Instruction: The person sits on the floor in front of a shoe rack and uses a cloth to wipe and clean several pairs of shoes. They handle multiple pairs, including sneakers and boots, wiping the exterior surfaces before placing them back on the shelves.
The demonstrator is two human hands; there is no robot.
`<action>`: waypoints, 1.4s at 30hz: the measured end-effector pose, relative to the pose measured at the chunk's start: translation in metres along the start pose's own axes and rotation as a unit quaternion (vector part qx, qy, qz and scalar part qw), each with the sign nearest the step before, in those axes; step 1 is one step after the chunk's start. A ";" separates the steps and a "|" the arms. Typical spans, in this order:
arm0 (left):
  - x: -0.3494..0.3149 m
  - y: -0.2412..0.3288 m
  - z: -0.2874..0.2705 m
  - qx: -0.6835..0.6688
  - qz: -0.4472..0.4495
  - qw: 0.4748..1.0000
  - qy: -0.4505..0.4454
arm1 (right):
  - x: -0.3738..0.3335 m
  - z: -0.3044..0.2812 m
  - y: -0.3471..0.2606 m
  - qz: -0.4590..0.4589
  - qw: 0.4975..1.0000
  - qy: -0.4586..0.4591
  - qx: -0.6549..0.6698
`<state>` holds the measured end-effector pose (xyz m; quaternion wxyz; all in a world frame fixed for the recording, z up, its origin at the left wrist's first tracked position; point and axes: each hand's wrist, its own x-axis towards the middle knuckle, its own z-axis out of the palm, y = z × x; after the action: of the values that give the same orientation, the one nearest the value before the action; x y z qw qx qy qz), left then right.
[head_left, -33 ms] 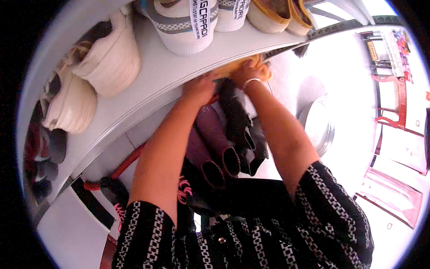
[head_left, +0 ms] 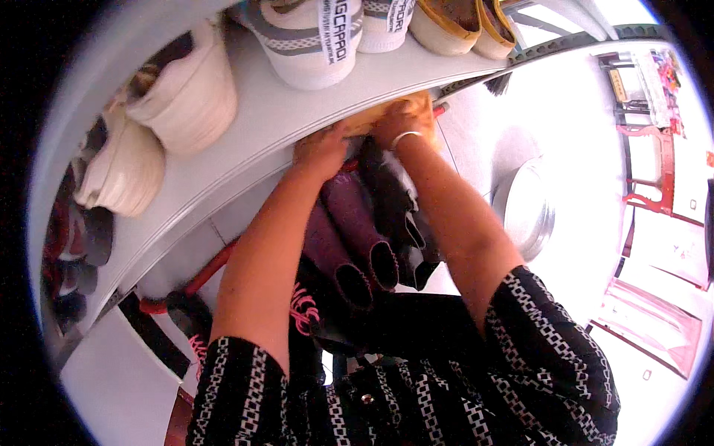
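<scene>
At left end of orange cloth point(head_left: 425, 110), beneath shelf point(head_left: 260, 123), with left hand point(head_left: 322, 152): cannot tell finger closure. Could tip purple boots point(head_left: 349, 204) or black boots point(head_left: 382, 189), just below, by dipping low. On cloth with right hand point(head_left: 397, 126), cannot tell if pinching; could slip if slack.

The orange cloth point(head_left: 424, 113) is partly hidden by the right hand point(head_left: 398, 123) and the shelf point(head_left: 260, 123). Purple boots point(head_left: 351, 204) are partly covered by the left forearm point(head_left: 268, 245). White sneakers point(head_left: 312, 63) are cropped by the top edge; dark shoes point(head_left: 97, 236), far left, are obscured by shadow.
</scene>
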<state>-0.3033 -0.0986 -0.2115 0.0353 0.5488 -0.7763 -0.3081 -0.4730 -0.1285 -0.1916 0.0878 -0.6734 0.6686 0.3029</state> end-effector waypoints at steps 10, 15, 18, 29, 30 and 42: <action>-0.197 -0.205 -0.037 0.205 -0.098 0.948 0.222 | -0.088 -0.008 -0.293 -0.193 0.944 0.182 0.195; -0.319 -0.286 -0.070 0.057 -0.286 0.947 0.135 | -0.137 -0.034 -0.366 -0.440 0.844 0.047 0.304; -0.348 -0.216 -0.099 -0.056 -0.221 0.950 0.212 | -0.161 0.007 -0.342 -0.491 0.713 0.093 0.491; -0.454 -0.021 -0.193 -0.618 -0.150 0.726 0.264 | -0.349 -0.165 -0.161 -0.433 0.656 -0.142 0.602; -0.458 -0.001 -0.199 -0.650 -0.129 0.707 0.249 | -0.371 -0.176 -0.143 -0.436 0.587 -0.172 0.660; -0.462 0.050 -0.213 -0.617 -0.065 0.722 0.306 | -0.426 -0.191 -0.114 -0.520 0.667 0.066 0.528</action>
<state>-0.0788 0.2217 0.1178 0.5813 0.5197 -0.3241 -0.5357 -0.2752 0.1430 0.1530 0.5277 -0.7712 0.2617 -0.2416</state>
